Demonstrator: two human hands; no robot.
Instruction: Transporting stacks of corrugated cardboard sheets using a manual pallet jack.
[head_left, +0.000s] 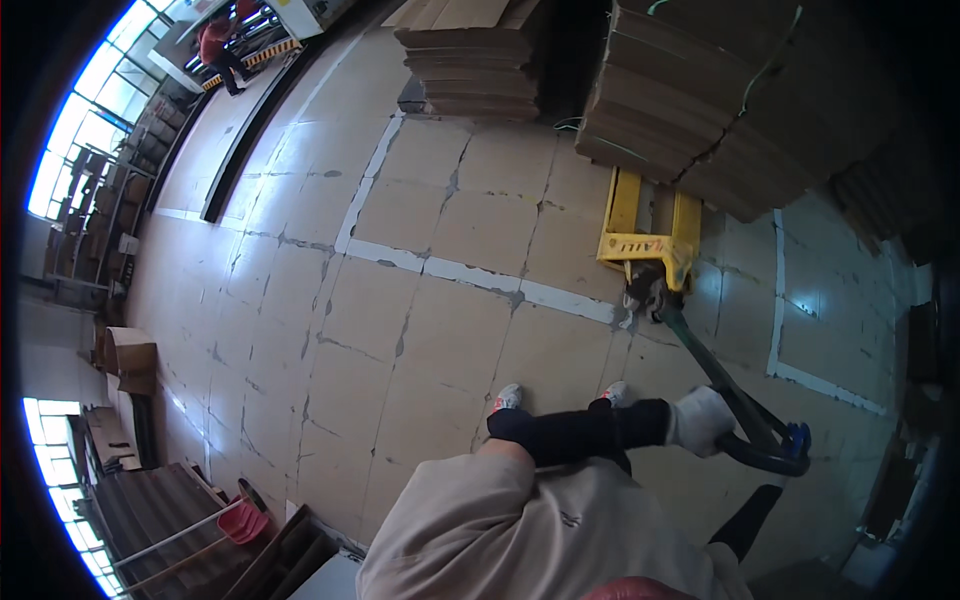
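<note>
My left hand (700,421), in a whitish glove, is closed on the loop handle (765,458) of a yellow pallet jack (640,245). The left arm, in a dark sleeve, reaches across my body to the right. The jack's dark shaft (700,350) slants down from its wheels to the handle. My right hand (779,481) is at the handle's lower end, mostly hidden behind it; its fingers do not show. A blue part (797,438) sits at the handle's right side. The jack's forks run under a tall stack of brown cardboard sheets (700,110), bound with pale green straps.
Another cardboard stack (470,70) stands left of it. White lines (470,275) mark the worn tile floor. Far left, a person (215,45) bends by a machine near a dark rail (250,130). Shelves (90,220), a cardboard box (130,358) and a red dustpan (243,521) line the left.
</note>
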